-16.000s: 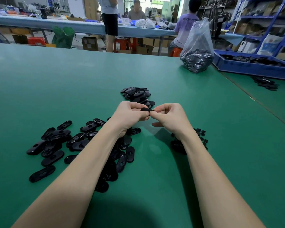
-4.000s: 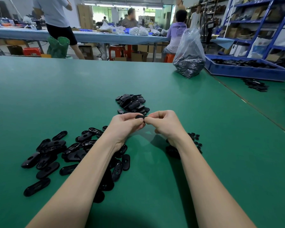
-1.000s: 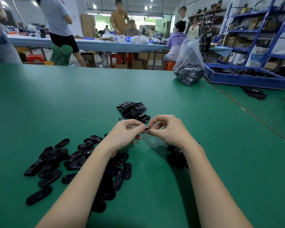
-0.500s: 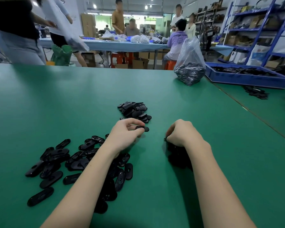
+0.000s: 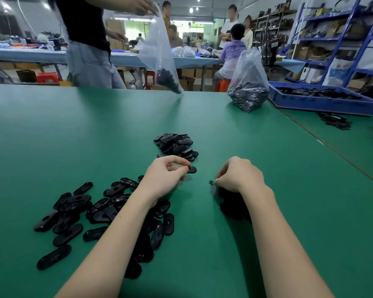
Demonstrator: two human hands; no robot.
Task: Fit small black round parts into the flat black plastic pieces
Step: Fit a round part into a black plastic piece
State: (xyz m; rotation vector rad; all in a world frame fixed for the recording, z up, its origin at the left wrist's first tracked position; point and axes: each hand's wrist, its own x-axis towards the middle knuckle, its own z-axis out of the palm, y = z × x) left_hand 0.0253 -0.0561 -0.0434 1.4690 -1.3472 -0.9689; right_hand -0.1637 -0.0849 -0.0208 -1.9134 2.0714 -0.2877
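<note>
My left hand (image 5: 163, 178) pinches a flat black oval piece (image 5: 191, 169) between thumb and fingers, just above the green table (image 5: 52, 136). My right hand (image 5: 239, 175) is curled over a pile of small black round parts (image 5: 233, 203), which my wrist mostly hides. Its fingertips touch one small round part (image 5: 211, 182) on the table; whether they grip it is unclear. A loose heap of flat black pieces (image 5: 78, 211) lies to the left under my left forearm. A tighter pile of flat pieces (image 5: 176, 146) sits just beyond my hands.
A person at the table's far edge holds a clear bag (image 5: 159, 54) with dark parts. Another filled plastic bag (image 5: 248, 87) stands at the back right beside a blue tray (image 5: 323, 102). More black parts (image 5: 334, 121) lie on the adjoining table. Several people work behind.
My hands have come apart: the left keeps the flat piece, the right dropped to the small-parts pile. A person carrying a clear bag has walked in along the far edge.
</note>
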